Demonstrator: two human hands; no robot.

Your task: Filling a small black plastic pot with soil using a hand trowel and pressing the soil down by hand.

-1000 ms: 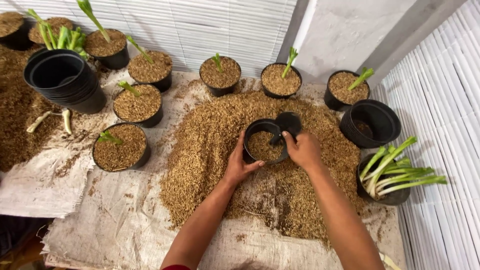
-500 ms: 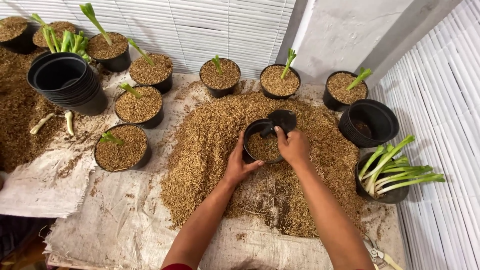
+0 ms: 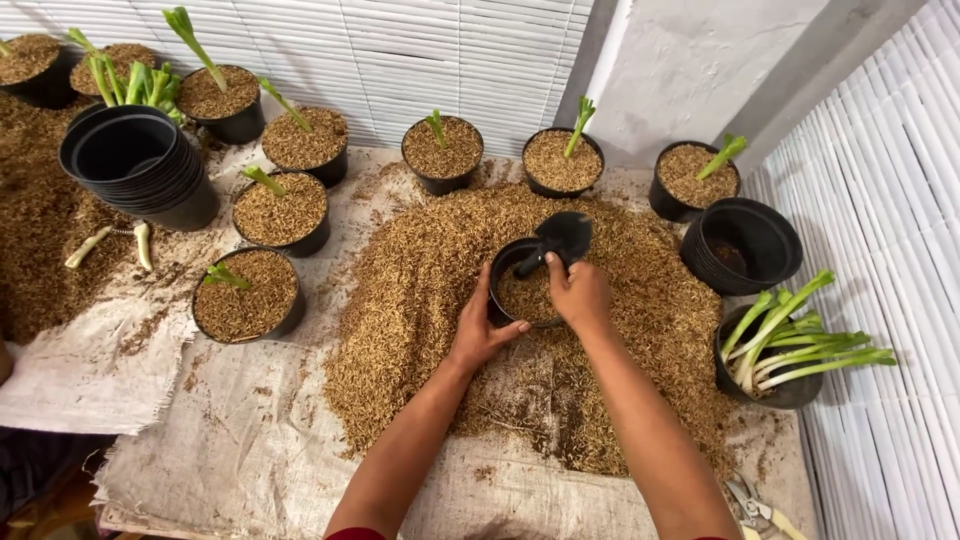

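My left hand grips the near rim of a small black pot that is partly filled with brown husk. My right hand holds a small black scoop by its handle, the blade lifted over the pot's far rim. The pot sits in a wide heap of brown husk spread on a burlap sheet.
Filled pots with green shoots stand around the heap: one at left, others along the white slatted wall. A stack of empty black pots is at far left, another at right. A pot of loose green cuttings and pruners lie at right.
The scoop has risen and tipped over the pot's far rim; both hands stayed on the pot, which barely shifted.
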